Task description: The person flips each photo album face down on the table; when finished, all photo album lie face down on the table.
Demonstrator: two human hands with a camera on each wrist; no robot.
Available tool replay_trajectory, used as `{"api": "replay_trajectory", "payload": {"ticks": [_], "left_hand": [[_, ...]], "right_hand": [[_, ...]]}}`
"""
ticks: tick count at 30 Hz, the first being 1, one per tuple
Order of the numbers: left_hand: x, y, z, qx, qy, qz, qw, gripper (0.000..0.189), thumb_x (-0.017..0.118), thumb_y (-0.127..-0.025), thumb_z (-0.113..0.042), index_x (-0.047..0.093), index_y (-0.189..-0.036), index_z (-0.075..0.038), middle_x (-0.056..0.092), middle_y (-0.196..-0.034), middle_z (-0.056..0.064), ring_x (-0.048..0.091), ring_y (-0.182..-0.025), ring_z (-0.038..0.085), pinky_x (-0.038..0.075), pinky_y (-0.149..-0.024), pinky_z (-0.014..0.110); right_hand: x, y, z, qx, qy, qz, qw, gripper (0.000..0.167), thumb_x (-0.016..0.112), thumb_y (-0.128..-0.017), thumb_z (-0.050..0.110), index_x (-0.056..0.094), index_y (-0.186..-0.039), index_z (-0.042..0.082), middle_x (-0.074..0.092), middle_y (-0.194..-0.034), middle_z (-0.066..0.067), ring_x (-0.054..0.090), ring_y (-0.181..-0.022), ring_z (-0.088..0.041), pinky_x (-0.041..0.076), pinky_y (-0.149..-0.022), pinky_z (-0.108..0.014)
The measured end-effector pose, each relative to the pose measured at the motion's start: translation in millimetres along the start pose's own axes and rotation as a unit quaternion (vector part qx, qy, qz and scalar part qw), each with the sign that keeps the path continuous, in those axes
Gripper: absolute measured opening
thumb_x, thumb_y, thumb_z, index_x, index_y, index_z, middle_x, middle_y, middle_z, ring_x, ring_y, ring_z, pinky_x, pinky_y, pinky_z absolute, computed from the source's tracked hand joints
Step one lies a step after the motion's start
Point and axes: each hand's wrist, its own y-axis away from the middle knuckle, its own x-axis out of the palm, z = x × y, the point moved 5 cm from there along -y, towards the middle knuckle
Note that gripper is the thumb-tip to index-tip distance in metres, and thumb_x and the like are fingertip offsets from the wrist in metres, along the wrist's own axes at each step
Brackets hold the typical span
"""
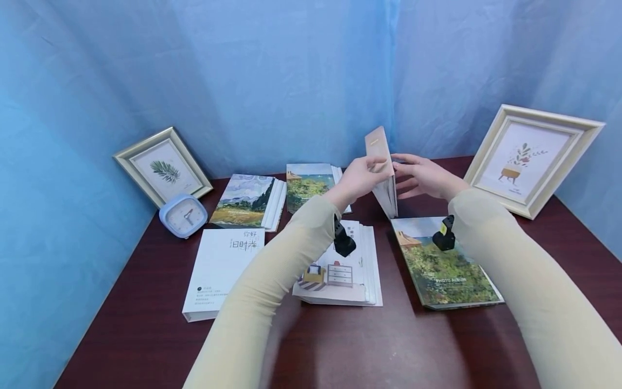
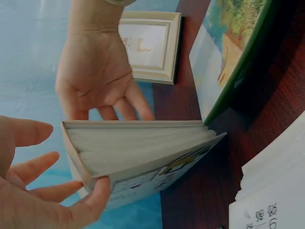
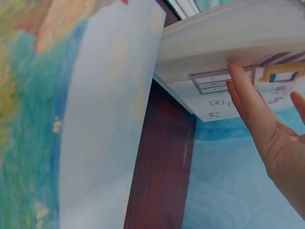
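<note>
An upright photo album [image 1: 377,141] with a pale pink spine stands at the back of the table, its page edges showing in the left wrist view. My left hand [image 1: 358,177] grips its spine edge, the thumb [image 2: 101,193] on one cover and fingers at the spine. On the opposite cover, printed with furniture drawings [image 3: 214,88], lie the extended fingers of my right hand [image 1: 426,177]. A landscape-covered photo album [image 1: 442,270] lies flat below my right wrist. Under my left wrist is a white album [image 1: 335,292] with a similar furniture print, partly hidden by the sleeve.
Two painted-cover albums [image 1: 248,197] lie at the back left, one partly behind my left forearm. A white book box [image 1: 214,270] lies at front left, near a blue clock [image 1: 183,216] and a leaf picture frame [image 1: 167,167]. Another frame [image 1: 532,156] leans at right. Blue curtain [image 1: 291,81] backs the table.
</note>
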Motion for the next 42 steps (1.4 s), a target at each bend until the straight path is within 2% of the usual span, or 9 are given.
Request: {"api": "replay_trajectory", "payload": {"ticks": [4, 8, 13, 18, 23, 28, 32, 37, 42], "left_hand": [[-1.1, 0.9, 7.6, 0.003, -0.002, -0.042, 0.9991, 0.041, 0.053, -0.097, -0.019, 0.049, -0.138, -0.014, 0.047, -0.143, 0.009, 0.046, -0.131, 0.021, 0.046, -0.098, 0.032], [-1.8, 0.5, 16.5, 0.014, 0.012, -0.065, 0.9977, 0.039, 0.052, -0.097, -0.016, 0.052, -0.137, -0.012, 0.049, -0.141, 0.011, 0.05, -0.126, 0.023, 0.048, -0.095, 0.033], [4.5, 0.3, 22.7, 0.041, -0.01, -0.02, 0.9989, 0.045, 0.051, -0.098, -0.019, 0.044, -0.142, -0.012, 0.045, -0.145, 0.01, 0.052, -0.125, 0.023, 0.047, -0.097, 0.031], [13.1, -0.7, 30.1, 0.065, -0.024, 0.029, 0.9972, 0.052, 0.053, -0.098, -0.021, 0.037, -0.146, -0.014, 0.038, -0.15, 0.006, 0.046, -0.13, 0.021, 0.046, -0.098, 0.029], [14.6, -4.6, 35.5, 0.091, 0.011, 0.014, 0.9957, 0.049, 0.055, -0.097, -0.016, 0.042, -0.144, -0.012, 0.041, -0.148, 0.007, 0.047, -0.129, 0.022, 0.046, -0.098, 0.027], [19.3, -7.2, 40.6, 0.097, 0.04, 0.012, 0.9944, 0.049, 0.056, -0.096, -0.015, 0.043, -0.144, -0.013, 0.041, -0.149, 0.007, 0.05, -0.127, 0.026, 0.046, -0.099, 0.027], [24.6, -7.6, 43.1, 0.108, 0.042, 0.012, 0.9931, 0.051, 0.055, -0.096, -0.014, 0.04, -0.145, -0.016, 0.038, -0.151, 0.004, 0.049, -0.128, 0.024, 0.044, -0.101, 0.027], [31.0, -8.3, 43.2, 0.13, 0.008, 0.008, 0.9915, 0.053, 0.053, -0.098, -0.016, 0.036, -0.147, -0.02, 0.036, -0.152, 0.002, 0.047, -0.13, 0.024, 0.043, -0.103, 0.03], [36.3, -9.7, 39.9, 0.151, -0.028, 0.003, 0.9882, 0.052, 0.051, -0.098, -0.015, 0.035, -0.148, -0.018, 0.036, -0.151, 0.004, 0.044, -0.133, 0.026, 0.041, -0.105, 0.034]], "right_hand": [[-0.1, 2.7, 2.9, -0.01, 0.023, -0.023, 0.9994, 0.076, 0.042, -0.098, 0.048, 0.003, -0.154, 0.017, 0.023, -0.151, -0.025, 0.042, -0.127, -0.046, 0.05, -0.091, -0.05], [0.7, 5.7, 6.2, -0.018, 0.044, -0.049, 0.9977, 0.076, 0.048, -0.097, 0.043, 0.004, -0.154, 0.018, 0.023, -0.149, -0.027, 0.044, -0.124, -0.045, 0.052, -0.089, -0.048], [1.3, 10.3, 8.7, -0.023, 0.056, -0.062, 0.9963, 0.068, 0.047, -0.1, 0.031, 0.009, -0.154, 0.017, 0.027, -0.145, -0.029, 0.046, -0.122, -0.043, 0.052, -0.089, -0.048], [0.2, 13.1, 5.9, -0.027, 0.07, -0.052, 0.9958, 0.063, 0.044, -0.101, 0.031, 0.013, -0.153, 0.015, 0.027, -0.146, -0.028, 0.044, -0.123, -0.044, 0.049, -0.092, -0.051], [-4.9, 15.0, -1.7, -0.029, 0.062, -0.05, 0.9964, 0.064, 0.045, -0.1, 0.036, 0.015, -0.153, 0.017, 0.027, -0.147, -0.026, 0.045, -0.124, -0.043, 0.049, -0.093, -0.05], [-8.3, 19.7, -6.9, -0.029, 0.042, -0.049, 0.9975, 0.066, 0.045, -0.099, 0.04, 0.015, -0.153, 0.017, 0.026, -0.148, -0.024, 0.043, -0.127, -0.041, 0.05, -0.093, -0.047], [-11.1, 24.9, -5.2, -0.026, 0.052, -0.08, 0.9951, 0.062, 0.048, -0.099, 0.035, 0.022, -0.152, 0.014, 0.031, -0.147, -0.024, 0.047, -0.124, -0.039, 0.05, -0.091, -0.046], [-15.6, 29.8, 0.1, -0.012, 0.107, -0.144, 0.9836, 0.057, 0.054, -0.097, 0.031, 0.037, -0.146, 0.009, 0.042, -0.141, -0.024, 0.056, -0.115, -0.037, 0.054, -0.085, -0.038], [-18.8, 32.8, 1.2, 0.003, 0.13, -0.151, 0.98, 0.054, 0.052, -0.098, 0.024, 0.036, -0.146, 0.007, 0.043, -0.14, -0.026, 0.06, -0.108, -0.033, 0.054, -0.085, -0.037]]}}
